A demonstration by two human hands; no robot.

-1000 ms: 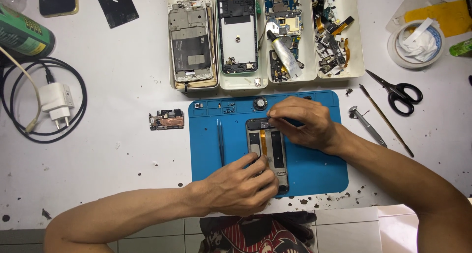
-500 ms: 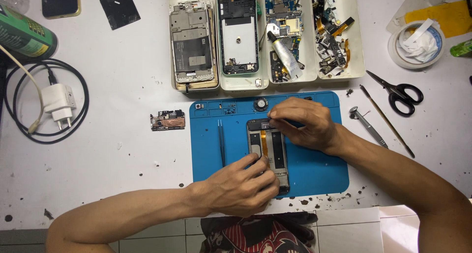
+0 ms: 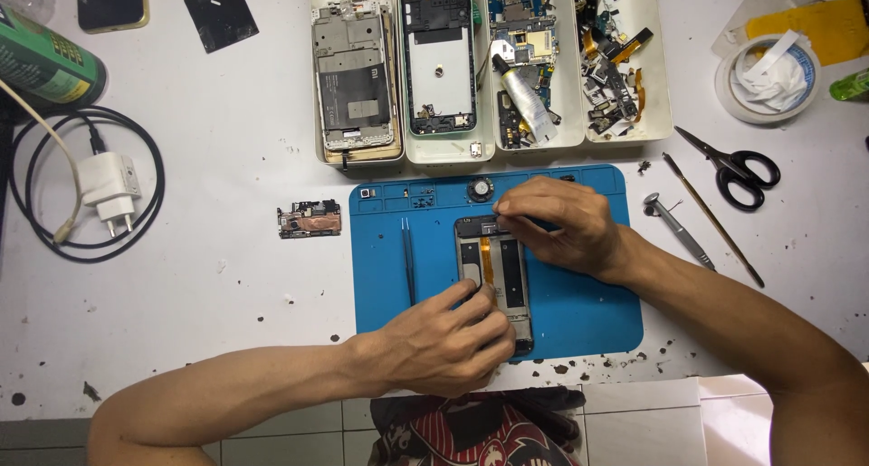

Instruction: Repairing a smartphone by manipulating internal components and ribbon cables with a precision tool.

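Left hand point(image 3: 448, 339): you are bracing it on the lower end of the opened phone point(image 3: 496, 271), fingers curled together against the frame. Right hand point(image 3: 557, 223): you are pinching its fingertips together at the phone's top edge. Phone is lying on the blue mat point(image 3: 579, 312), tweezers point(image 3: 408, 260) lying just left.

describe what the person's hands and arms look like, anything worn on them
Both forearms are bare up to the frame's edge: no sleeves, gloves, watch or bands show. The left hand and the right hand carry no visible rings. Fingernails are short and unpainted where they show.
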